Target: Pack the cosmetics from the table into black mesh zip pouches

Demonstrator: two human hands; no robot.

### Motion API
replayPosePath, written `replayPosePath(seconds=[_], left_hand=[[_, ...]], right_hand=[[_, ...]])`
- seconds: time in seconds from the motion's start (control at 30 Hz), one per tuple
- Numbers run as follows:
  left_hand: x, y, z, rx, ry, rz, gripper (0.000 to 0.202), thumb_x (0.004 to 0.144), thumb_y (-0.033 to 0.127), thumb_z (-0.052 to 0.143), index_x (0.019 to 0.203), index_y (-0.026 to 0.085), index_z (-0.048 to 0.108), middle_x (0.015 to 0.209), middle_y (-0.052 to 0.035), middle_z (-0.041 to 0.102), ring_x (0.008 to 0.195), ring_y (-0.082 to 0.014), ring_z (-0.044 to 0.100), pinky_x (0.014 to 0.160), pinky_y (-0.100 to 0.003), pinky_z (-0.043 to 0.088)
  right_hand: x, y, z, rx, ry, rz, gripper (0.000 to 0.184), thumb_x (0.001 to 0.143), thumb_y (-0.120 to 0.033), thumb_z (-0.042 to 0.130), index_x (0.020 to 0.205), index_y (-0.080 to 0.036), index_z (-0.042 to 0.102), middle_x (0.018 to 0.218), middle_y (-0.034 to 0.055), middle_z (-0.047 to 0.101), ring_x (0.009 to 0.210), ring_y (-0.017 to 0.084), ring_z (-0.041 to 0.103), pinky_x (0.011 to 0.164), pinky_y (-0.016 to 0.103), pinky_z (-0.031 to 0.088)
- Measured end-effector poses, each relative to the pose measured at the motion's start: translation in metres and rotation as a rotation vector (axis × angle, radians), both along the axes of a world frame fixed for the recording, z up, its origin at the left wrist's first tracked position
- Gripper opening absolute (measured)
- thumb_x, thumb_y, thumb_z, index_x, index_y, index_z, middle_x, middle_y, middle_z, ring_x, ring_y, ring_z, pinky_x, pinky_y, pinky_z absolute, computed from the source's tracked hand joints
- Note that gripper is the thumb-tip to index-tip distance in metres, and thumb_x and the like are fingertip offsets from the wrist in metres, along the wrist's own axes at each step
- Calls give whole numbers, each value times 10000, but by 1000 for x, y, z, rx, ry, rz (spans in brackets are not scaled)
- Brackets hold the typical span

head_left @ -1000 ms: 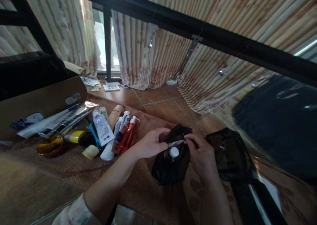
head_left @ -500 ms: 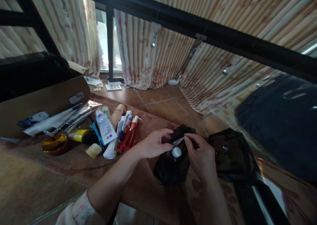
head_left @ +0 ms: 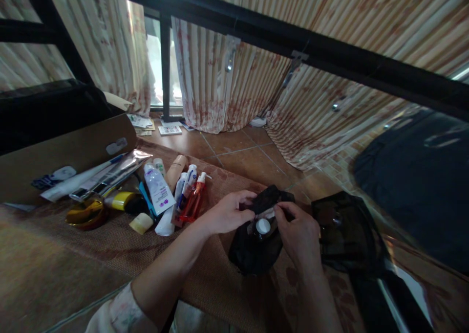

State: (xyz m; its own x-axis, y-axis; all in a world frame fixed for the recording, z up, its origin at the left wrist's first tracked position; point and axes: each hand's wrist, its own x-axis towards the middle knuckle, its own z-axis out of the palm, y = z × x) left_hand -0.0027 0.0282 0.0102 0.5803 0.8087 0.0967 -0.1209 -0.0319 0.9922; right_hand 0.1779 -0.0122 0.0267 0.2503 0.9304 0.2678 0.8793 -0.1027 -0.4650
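Observation:
A small black pouch (head_left: 252, 247) lies on the brown woven mat (head_left: 110, 255) in front of me. A bottle with a white cap (head_left: 263, 226) sticks out of its open mouth. My left hand (head_left: 229, 211) pinches the pouch's upper rim from the left, fingers closed on the fabric. My right hand (head_left: 298, 235) grips the rim from the right, thumb and fingers closed just beside the cap. A thin pale strip at the pouch's edge runs between both hands.
Several toiletries lie at the left: a white tube (head_left: 158, 190), a red spray bottle (head_left: 192, 202), a yellow jar (head_left: 85, 213), a soap bar (head_left: 141, 223). A cardboard box (head_left: 62, 154) stands behind them. A second dark pouch (head_left: 348, 233) lies at the right. Curtains hang beyond the tiled floor.
Both hands have drawn closer together over the pouch mouth, and the pale strip between them shows less. The camera has shifted slightly.

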Motion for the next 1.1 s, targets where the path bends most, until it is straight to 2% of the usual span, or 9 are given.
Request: replayPosePath(seconds=[0.2, 0.33, 0.47, 0.6, 0.73, 0.87, 1.1], left_hand=[[-2, 1, -3, 10, 8, 30, 365, 741, 102, 572, 1104, 115, 599, 965, -71, 709, 851, -177, 653, 759, -284, 481], [-1, 0, -1, -4, 24, 35, 369, 737, 114, 572, 1105, 114, 598, 970, -70, 702, 843, -169, 643, 763, -287, 480], [0, -3, 3, 1, 22, 5, 362, 750, 190, 604, 1100, 98, 598, 971, -86, 694, 861, -184, 637, 778, -302, 484], [-1, -1, 0, 52, 59, 19, 343, 763, 195, 594, 1097, 114, 607, 977, -77, 692, 896, -192, 641, 829, -319, 482], [-1, 0, -4, 71, 88, 28, 378, 769, 175, 578, 1145, 128, 590, 1011, -74, 688, 920, -193, 645, 840, -318, 487], [-2, -1, -3, 100, 95, 19, 361, 799, 225, 591, 1147, 128, 593, 1026, -80, 682, 932, -199, 643, 827, -311, 491], [-3, -4, -2, 198, 189, 83, 401, 817, 349, 632, 1154, 133, 614, 1041, -86, 677, 911, -199, 624, 819, -316, 480]], right_hand=[[-3, 2, -1, 1, 19, -16, 211, 797, -342, 528, 862, -253, 708, 804, 19, 730, 683, 191, 633, 679, 298, 420], [-3, 3, -2, -26, -23, -41, 203, 774, -355, 548, 847, -255, 709, 724, 7, 711, 607, 179, 606, 606, 284, 389], [-1, 2, -7, 87, -44, -70, 223, 784, -359, 544, 853, -235, 717, 708, 17, 705, 587, 176, 604, 601, 281, 386], [-1, 0, -11, 181, -25, -78, 257, 815, -364, 525, 887, -211, 718, 782, 47, 720, 604, 179, 618, 614, 284, 399], [-2, 2, -13, 180, -63, -59, 282, 837, -406, 523, 878, -205, 716, 754, 56, 719, 606, 192, 622, 596, 287, 392], [-1, 5, -14, 176, -63, -26, 301, 823, -464, 564, 845, -206, 717, 721, 53, 719, 597, 195, 627, 588, 286, 406], [-1, 2, -9, 313, 42, -9, 310, 843, -456, 563, 824, -185, 713, 741, 54, 718, 633, 179, 649, 625, 269, 452]])
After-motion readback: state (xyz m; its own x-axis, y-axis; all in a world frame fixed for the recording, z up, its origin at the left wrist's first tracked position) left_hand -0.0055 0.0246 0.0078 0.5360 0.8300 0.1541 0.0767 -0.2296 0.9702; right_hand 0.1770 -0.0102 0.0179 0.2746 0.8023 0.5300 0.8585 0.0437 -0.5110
